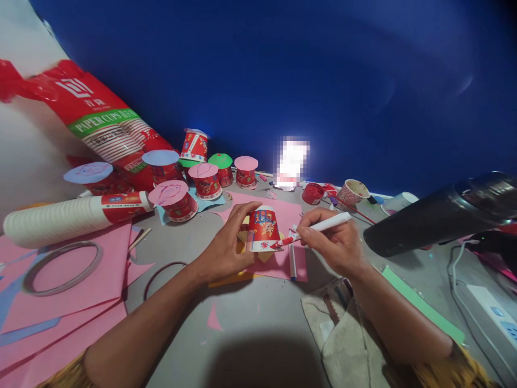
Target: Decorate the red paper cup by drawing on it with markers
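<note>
My left hand [228,237] is wrapped round a red printed paper cup [265,227], fingers at its top and thumb low on its side. The cup has a white band along its lower edge. In my right hand [333,237] is a white marker [329,222], gripped like a pen. Its reddish front end reaches the cup's lower right side; whether it touches is hard to tell. Beneath both hands lies pink paper [301,210] with yellowish pieces. A second white marker [293,264] with a blue end lies on it.
Several cups topped with paper discs [204,171] stand behind my left hand. A stack of cups [72,215], a tape roll [62,267] and a red cup package [109,118] are left. A black bottle [436,218], cloth [339,323] and power strip [490,307] are right.
</note>
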Demonstrator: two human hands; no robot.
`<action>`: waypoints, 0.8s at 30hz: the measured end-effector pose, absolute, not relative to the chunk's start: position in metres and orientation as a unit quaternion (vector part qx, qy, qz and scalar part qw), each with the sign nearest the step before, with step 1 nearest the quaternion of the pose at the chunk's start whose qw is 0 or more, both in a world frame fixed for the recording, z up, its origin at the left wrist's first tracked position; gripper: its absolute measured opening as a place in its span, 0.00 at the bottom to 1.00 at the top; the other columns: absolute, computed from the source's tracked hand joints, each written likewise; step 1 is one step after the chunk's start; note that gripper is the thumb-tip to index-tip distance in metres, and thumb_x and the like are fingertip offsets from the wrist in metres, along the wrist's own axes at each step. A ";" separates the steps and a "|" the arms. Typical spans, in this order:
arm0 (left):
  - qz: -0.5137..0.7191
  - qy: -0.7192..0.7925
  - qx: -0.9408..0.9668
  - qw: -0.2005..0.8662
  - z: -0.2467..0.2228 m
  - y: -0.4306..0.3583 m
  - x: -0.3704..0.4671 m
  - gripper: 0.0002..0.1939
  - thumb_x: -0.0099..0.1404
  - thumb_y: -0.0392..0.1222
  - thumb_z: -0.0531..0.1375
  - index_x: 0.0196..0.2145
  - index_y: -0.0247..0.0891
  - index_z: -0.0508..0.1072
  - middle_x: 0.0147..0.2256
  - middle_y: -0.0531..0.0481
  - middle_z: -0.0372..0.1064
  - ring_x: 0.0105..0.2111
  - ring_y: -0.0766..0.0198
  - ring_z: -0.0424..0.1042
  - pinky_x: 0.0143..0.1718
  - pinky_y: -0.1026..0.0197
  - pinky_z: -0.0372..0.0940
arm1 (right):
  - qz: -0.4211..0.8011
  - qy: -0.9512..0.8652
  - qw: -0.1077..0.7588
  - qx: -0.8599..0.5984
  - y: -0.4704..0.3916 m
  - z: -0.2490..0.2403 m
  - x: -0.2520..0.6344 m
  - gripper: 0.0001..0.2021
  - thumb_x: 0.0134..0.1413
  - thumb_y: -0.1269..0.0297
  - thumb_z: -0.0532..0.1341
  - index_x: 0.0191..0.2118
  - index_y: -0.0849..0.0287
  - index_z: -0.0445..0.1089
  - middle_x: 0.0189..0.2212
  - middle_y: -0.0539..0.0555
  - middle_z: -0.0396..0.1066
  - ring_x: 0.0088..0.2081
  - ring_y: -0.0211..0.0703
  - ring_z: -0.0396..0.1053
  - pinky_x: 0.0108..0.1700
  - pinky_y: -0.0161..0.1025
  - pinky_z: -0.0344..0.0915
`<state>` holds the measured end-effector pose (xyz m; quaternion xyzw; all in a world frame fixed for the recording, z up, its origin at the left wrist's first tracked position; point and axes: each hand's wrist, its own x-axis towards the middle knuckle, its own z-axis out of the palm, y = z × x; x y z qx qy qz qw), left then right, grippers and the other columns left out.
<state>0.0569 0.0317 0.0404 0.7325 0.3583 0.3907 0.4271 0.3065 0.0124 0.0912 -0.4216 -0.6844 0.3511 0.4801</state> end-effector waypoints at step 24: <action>0.383 0.367 0.746 0.402 0.037 0.032 0.056 0.46 0.53 0.31 0.63 0.68 0.48 0.60 0.68 0.40 0.59 0.66 0.43 0.67 0.68 0.39 0.67 | 0.358 -0.688 0.461 -0.430 0.014 0.084 0.308 0.07 0.60 0.61 0.68 0.31 0.57 0.78 0.25 0.50 0.75 0.24 0.37 0.67 0.26 0.35 0.63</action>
